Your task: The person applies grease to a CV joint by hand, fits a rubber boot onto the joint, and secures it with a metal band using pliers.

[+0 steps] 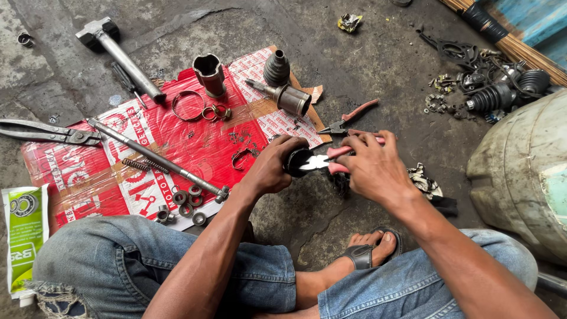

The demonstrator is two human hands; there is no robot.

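My left hand [273, 165] grips a dark round rubber part [297, 162] just above the concrete floor. My right hand [374, 168] is closed around the pink handles of a pair of pliers [323, 163]. The metal jaws of the pliers meet the edge of the rubber part. Both hands are held close together over my knees.
A red flattened carton [171, 147] carries a long shaft [156, 158], a joint housing [290, 97], a rubber boot [276, 68], a metal cup [209, 74], rings, a spring and small rollers. A hammer [115, 50], large pliers [47, 133], second pink pliers [348, 120], a green packet [23, 236], scrap parts [496, 88] and a pale drum [525, 171] lie around.
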